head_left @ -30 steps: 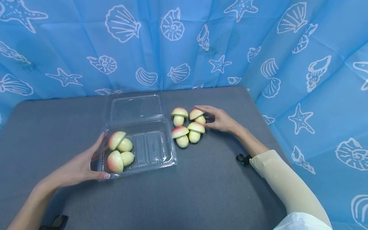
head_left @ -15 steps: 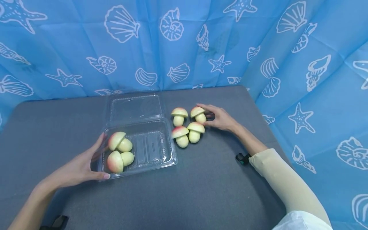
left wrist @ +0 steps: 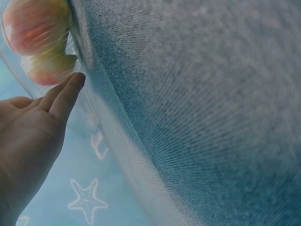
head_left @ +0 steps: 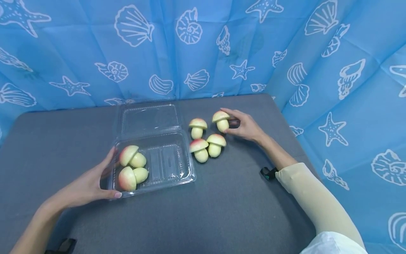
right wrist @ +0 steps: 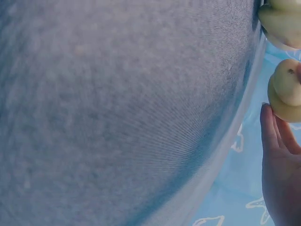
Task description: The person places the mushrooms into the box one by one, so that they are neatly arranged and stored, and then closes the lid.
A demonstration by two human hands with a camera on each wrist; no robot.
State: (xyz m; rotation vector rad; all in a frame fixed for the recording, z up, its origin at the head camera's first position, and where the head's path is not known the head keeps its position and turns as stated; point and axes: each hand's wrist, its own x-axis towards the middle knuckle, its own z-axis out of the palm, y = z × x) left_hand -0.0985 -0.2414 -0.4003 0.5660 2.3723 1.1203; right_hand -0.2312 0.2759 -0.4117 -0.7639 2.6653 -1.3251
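In the head view a clear plastic container (head_left: pixel 168 155) lies with its lid (head_left: pixel 150 118) folded back behind it. Two mushroom-shaped pieces (head_left: pixel 128 179) with reddish caps lie in its left part. My left hand (head_left: pixel 84 185) holds the container's left side, thumb at the near corner; the left wrist view has the fingers (left wrist: pixel 66 101) against the clear wall. My right hand (head_left: pixel 245 127) pinches another mushroom piece (head_left: pixel 223 124) between thumb and fingers, also visible in the right wrist view as a pale piece (right wrist: pixel 287 87). Three more pieces (head_left: pixel 215 145) sit right of the container.
A grey cloth-covered table (head_left: pixel 177 218) carries everything. Behind it and along the right hangs a blue curtain (head_left: pixel 203 53) with white shells and starfish. Black straps (head_left: pixel 268 173) show beside both forearms.
My right hand has moved away toward the back and slightly right, with the mushroom piece between its fingers, apart from the other pieces. The left hand and the container have stayed put.
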